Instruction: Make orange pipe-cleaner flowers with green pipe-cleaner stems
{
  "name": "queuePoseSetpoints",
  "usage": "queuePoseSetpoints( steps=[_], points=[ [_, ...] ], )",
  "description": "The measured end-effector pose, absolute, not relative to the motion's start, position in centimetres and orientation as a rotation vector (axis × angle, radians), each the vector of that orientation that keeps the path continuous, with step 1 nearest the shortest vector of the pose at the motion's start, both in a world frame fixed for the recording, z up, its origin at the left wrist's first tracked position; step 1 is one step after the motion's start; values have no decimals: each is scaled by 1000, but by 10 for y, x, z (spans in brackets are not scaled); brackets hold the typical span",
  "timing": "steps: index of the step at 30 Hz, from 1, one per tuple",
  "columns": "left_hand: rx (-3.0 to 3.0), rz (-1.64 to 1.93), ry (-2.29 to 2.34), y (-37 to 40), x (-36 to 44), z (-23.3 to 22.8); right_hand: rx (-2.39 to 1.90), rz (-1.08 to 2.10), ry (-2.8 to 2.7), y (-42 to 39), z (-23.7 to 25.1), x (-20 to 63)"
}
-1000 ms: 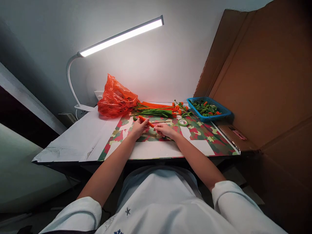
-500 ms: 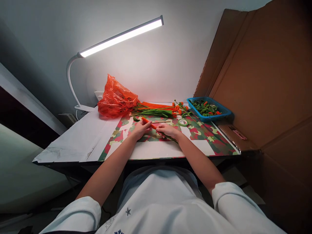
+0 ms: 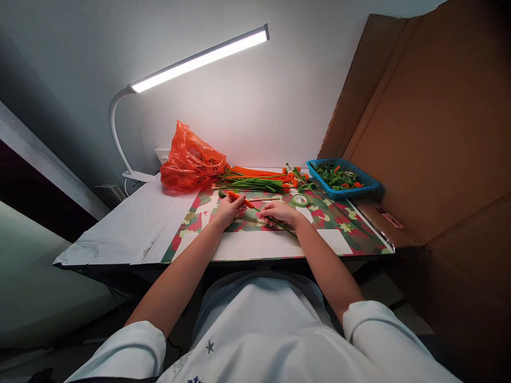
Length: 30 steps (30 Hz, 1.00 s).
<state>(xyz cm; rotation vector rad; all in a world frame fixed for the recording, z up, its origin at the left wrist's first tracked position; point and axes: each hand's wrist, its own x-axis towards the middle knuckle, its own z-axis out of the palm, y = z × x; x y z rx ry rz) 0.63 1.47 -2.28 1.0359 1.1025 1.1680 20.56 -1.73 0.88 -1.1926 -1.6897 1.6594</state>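
Both hands shifted slightly up-tabletop. Left hand (image 3: 228, 209) and right hand (image 3: 279, 211) pinch fuzzy orange pipe-cleaner stem (image 3: 240, 199): likely light, bendy; grip near ends.

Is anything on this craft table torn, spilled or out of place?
Mostly tidy. The one flaw: the white paper cover over the table's left side is wrinkled and torn at its front edge. The left hand and right hand hold an orange stem.

Table (image 3: 120, 234) under camouflage mat (image 3: 343, 223)

White wall (image 3: 247, 106) beyond fingertips; lit bar lamp (image 3: 199, 57) overhead, cardboard panel (image 3: 431, 122) right, white table (image 3: 131, 229) beneath.
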Motion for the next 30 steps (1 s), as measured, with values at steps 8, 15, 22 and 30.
queuePoseSetpoints(
  steps=[8, 15, 22, 30],
  points=[
    [1080, 1135, 1104, 10, 10, -22, -1169, 1636, -1662, -19, 8, 201],
    [1007, 1270, 1192, 20, 2, -21, -1240, 1622, -1676, -15, 7, 205],
    [1061, 1178, 1152, 14, 12, -26, -1222, 1603, -1745, -14, 1, 202],
    [1009, 1294, 1200, 20, 0, -21, -1298, 1485, -1698, -9, -3, 204]
  ],
)
